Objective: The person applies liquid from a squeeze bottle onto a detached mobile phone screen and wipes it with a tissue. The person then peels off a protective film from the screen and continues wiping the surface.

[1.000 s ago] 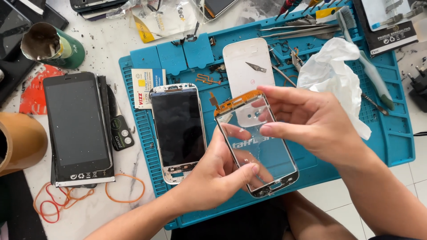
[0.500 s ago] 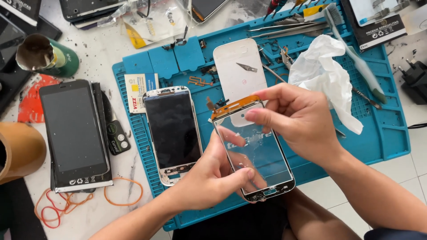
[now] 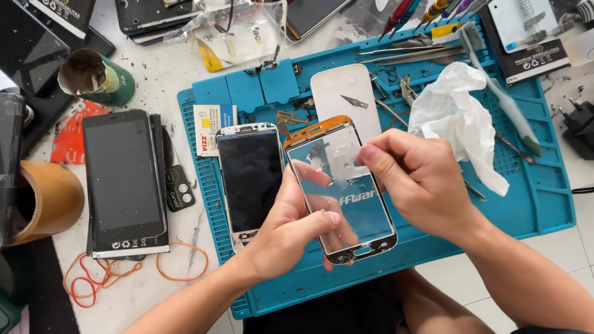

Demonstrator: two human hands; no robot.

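Observation:
My left hand (image 3: 297, 232) holds a clear phone front glass (image 3: 343, 204) with an orange top strip from below, thumb on its lower face and fingers showing through it. My right hand (image 3: 417, 179) pinches the glass at its right edge near the top. The glass hovers over a blue work mat (image 3: 532, 204). A dark phone with a silver frame (image 3: 250, 179) lies on the mat just left of my left hand.
A crumpled white tissue (image 3: 458, 120) and a white phone back cover (image 3: 346, 93) lie on the mat, tweezers and tools (image 3: 408, 52) along its far edge. Left of the mat are a black phone (image 3: 122, 179), orange rubber bands (image 3: 124, 272), a brown cup (image 3: 43, 201) and a green-based roll (image 3: 96, 77).
The view has shifted a little. My right hand's fingers have slid slightly along the upper right edge of the glass; my left hand keeps its hold.

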